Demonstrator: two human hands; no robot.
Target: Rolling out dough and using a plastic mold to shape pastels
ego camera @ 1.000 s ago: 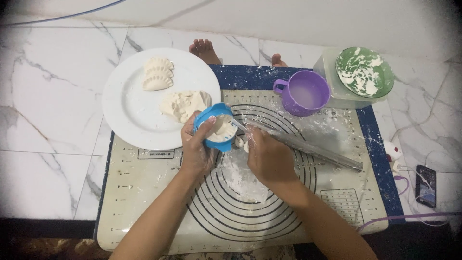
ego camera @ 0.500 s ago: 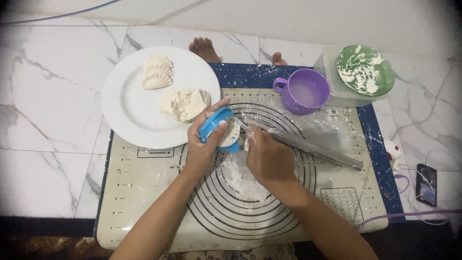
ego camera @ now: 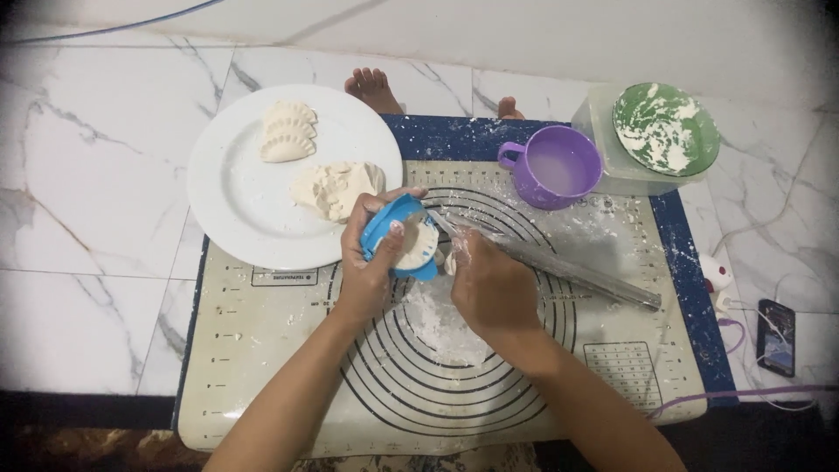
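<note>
Left hand (ego camera: 367, 267) tilts blue dumpling press (ego camera: 398, 236), seemingly opening rightward.

A mat (ego camera: 262, 367) is spread on the floor (ego camera: 87, 175). A plate (ego camera: 236, 218) overlaps its far-left corner, with dumplings (ego camera: 287, 133) and dough (ego camera: 336, 188) on it. A mug (ego camera: 554, 166) stands far right, a bowl (ego camera: 666, 128) behind it, seemingly on a box (ego camera: 603, 140). A rolling pin (ego camera: 568, 267) lies right of centre; a phone (ego camera: 776, 336) is off the mat's right edge.
</note>
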